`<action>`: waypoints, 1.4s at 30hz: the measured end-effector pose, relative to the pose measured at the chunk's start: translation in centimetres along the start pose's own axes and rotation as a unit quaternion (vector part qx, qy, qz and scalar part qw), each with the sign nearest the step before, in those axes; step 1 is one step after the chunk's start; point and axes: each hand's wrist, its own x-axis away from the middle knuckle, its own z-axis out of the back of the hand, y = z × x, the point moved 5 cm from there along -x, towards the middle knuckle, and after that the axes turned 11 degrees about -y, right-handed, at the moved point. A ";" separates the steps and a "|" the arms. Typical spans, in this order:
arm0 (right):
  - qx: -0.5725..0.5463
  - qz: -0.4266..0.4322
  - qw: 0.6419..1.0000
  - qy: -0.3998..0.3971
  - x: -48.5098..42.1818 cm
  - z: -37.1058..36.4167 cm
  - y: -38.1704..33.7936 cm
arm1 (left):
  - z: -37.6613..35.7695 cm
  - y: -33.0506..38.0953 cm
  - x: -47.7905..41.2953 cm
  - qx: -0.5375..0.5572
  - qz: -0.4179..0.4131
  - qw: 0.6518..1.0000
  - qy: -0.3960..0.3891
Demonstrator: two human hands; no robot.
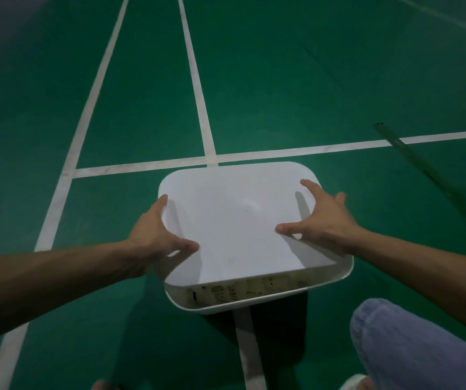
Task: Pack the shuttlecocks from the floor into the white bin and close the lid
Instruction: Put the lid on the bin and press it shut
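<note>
Head view: a white lid (234, 220) is held over a white bin (254, 301) that stands on the green court floor (310, 80), just short of the crossing of the white lines (210, 157). The left hand (153, 237) grips the lid's left edge, thumb on top and fingers (162, 199) curled round the rim; the right hand (324, 220) is spread wide on the right edge, thumb and forefinger pressed on the top face. The lid is not yet seated: a gap is left at the near edge, through which the bin's inner wall and some dark, blurred contents are seen (shuttlecocks, probably, though none can be made out). No loose shuttlecock is seen on the floor.

The lid is judged to be thin, light, stiff plastic with a smooth and rather slippery face, so the edges are the better hold. Pressing down at the near corners is judged to be what is left. The bin's far rim is hidden under the lid, and its base by shadow. A knee in pale blue cloth (411, 347) is cut off at the lower right.
</note>
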 end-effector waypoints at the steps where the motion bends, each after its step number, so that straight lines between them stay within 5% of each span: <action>1: -0.007 0.003 1.000 0.002 -0.2 -0.2 -0.5 | 0.7 -0.1 -0.2 0.003 0.006 1.000 0.004; 17: 0.066 0.023 0.998 0.004 -4.4 -0.4 -3.0 | 5.1 -0.1 -1.5 -0.061 0.034 0.997 -0.021; 27: 0.098 0.077 0.992 0.030 -7.7 2.1 -5.5 | 8.0 3.3 -3.7 -0.207 0.020 0.978 0.006; 30: 0.066 0.117 0.990 0.031 -9.1 1.5 -6.6 | 8.5 4.6 -5.8 -0.180 -0.032 0.982 0.053; 42: 0.046 0.143 0.988 0.037 -9.9 0.1 -6.9 | 8.3 3.1 -8.4 -0.153 -0.056 0.987 0.006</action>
